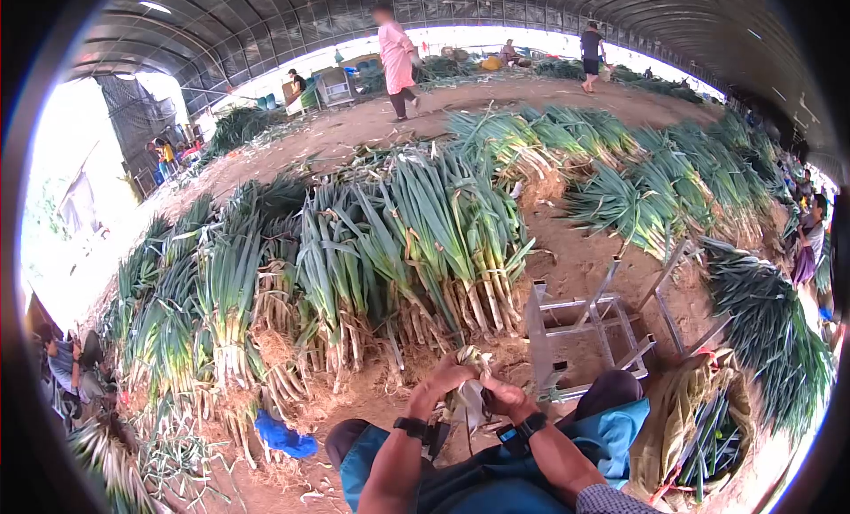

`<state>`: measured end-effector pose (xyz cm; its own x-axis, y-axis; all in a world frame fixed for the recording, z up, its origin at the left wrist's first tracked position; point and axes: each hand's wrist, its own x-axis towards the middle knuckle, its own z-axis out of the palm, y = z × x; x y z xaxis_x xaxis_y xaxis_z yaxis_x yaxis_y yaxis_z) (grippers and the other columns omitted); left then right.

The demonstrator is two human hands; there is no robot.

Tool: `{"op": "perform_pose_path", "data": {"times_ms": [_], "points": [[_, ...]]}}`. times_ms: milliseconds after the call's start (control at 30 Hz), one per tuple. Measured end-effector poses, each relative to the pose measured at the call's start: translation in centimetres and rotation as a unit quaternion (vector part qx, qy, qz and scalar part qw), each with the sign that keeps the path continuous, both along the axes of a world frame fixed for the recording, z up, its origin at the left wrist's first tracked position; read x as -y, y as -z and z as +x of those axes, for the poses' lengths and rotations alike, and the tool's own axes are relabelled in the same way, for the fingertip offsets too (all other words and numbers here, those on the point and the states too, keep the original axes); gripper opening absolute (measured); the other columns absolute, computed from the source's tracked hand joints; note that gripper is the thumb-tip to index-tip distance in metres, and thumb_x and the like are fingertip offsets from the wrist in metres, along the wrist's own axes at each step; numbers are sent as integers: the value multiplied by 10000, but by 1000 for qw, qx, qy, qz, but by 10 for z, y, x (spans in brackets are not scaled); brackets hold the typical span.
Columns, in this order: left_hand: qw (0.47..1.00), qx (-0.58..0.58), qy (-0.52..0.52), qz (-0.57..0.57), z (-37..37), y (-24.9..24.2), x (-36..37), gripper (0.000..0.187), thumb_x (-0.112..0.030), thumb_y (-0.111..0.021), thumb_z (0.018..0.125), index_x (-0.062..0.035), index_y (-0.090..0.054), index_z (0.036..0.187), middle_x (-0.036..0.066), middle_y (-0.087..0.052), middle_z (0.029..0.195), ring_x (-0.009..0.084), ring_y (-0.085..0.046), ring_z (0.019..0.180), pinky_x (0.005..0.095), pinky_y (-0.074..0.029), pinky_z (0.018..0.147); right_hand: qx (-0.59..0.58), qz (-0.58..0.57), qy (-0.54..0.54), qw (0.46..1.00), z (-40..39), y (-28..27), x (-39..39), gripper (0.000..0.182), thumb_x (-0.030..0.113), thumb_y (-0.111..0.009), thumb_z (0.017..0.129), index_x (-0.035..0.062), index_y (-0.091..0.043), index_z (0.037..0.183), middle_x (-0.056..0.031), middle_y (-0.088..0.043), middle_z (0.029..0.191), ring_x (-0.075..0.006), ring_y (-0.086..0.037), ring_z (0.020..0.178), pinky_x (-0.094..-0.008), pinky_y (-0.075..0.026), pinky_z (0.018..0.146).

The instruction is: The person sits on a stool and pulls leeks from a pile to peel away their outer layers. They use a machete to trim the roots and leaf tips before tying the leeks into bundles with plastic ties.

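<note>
Whitish limp bundle: between the two hands (469,399), low in front of the body and between the knees, probably to keep it close and well in sight; cloth or husk, I cannot tell.
Left hand: the left hand (447,375) has its fingers closed on the upper part, seemingly to steady it.
Right hand: the right hand (506,397) grasps its other side, so the piece is shared between both grips, its lower end hanging loose.
Green onions: the nearest row of green onions (421,217) lies just beyond, roots facing the person, likely so the root ends are easy to reach.
Metal frame: the metal frame (537,337) lies on the soil beside the right knee, legs sticking up.
Sack: the open sack (664,421), at the right, keeps more onions gathered.
Blue plastic: the crumpled blue plastic (285,436) sits by the root ends, left of the left knee.
</note>
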<state>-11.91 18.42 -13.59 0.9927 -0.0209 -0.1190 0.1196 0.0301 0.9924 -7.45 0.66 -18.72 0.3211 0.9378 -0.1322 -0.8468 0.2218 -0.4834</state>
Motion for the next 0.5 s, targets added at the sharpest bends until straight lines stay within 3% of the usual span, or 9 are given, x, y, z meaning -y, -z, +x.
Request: {"op": "perform_pose_path", "data": {"times_ms": [33, 100, 167, 200, 233, 300, 400, 500], "points": [[994, 7, -44, -99, 1, 5, 6, 193, -26, -685, 827, -13, -666, 1018, 3, -670, 856, 105, -612, 727, 272, -514, 635, 61, -1, 17, 998, -4, -14, 7, 486, 208, -639, 938, 58, -478, 1372, -64, -572, 1305, -185, -522, 1217, -368, -399, 1053], [991, 20, -57, -116, 0, 3, 6, 207, -30, -695, 827, -7, -661, 1030, 10, -675, 862, 106, -620, 731, 280, -524, 643, 236, -21, 28, 971, 2, -6, 0, 616, 251, -696, 889, 66, -429, 1413, -41, -537, 1337, -179, -510, 1215, -353, -396, 1049], [990, 14, -116, -76, -1, -7, 6, 212, -30, -693, 825, 5, -670, 1033, 4, -676, 860, 101, -622, 733, 275, -517, 637, 436, -61, -12, 898, 16, 8, 1, 754, 228, -735, 840, 59, -346, 1464, -40, -462, 1405, -158, -455, 1253, -336, -360, 1079], [987, 15, -155, -23, -1, -7, 4, 206, -45, -690, 824, 5, -686, 1023, -11, -663, 844, 98, -617, 728, 266, -501, 626, 438, -133, -53, 888, 9, -10, 4, 785, 223, -728, 837, 40, -315, 1479, -75, -511, 1354, -181, -473, 1250, -328, -360, 1087], [985, 4, -168, -42, -2, -16, 4, 202, -52, -690, 822, 5, -692, 1016, -19, -656, 835, 95, -609, 717, 263, -488, 614, 381, -88, -83, 917, 20, 9, 7, 753, 218, -712, 847, 32, -336, 1472, -89, -527, 1342, -200, -505, 1229, -323, -386, 1070], [978, -6, -195, -68, -5, -26, 10, 200, -59, -689, 819, 2, -696, 1009, -28, -644, 825, 92, -595, 702, 260, -469, 597, 410, -85, -86, 904, 31, 74, 12, 599, 208, -698, 857, 18, -446, 1365, -89, -586, 1247, -199, -563, 1122, -306, -438, 963], [969, 20, -232, -83, -3, -22, 15, 192, -54, -684, 816, -5, -689, 1002, -28, -638, 822, 91, -583, 694, 261, -457, 585, 374, -159, -82, 910, 12, 25, 21, 417, 197, -674, 873, 25, -552, 1233, -61, -638, 1045, -161, -599, 937, -288, -489, 824], [960, 57, -255, -103, 0, -13, 10, 160, -27, -665, 817, -21, -673, 976, -15, -648, 836, 93, -596, 727, 273, -468, 594, 263, -207, -24, 942, -9, -21, 24, 261, 185, -651, 890, 31, -657, 1101, -33, -691, 844, -123, -634, 753, -271, -541, 685]]}}
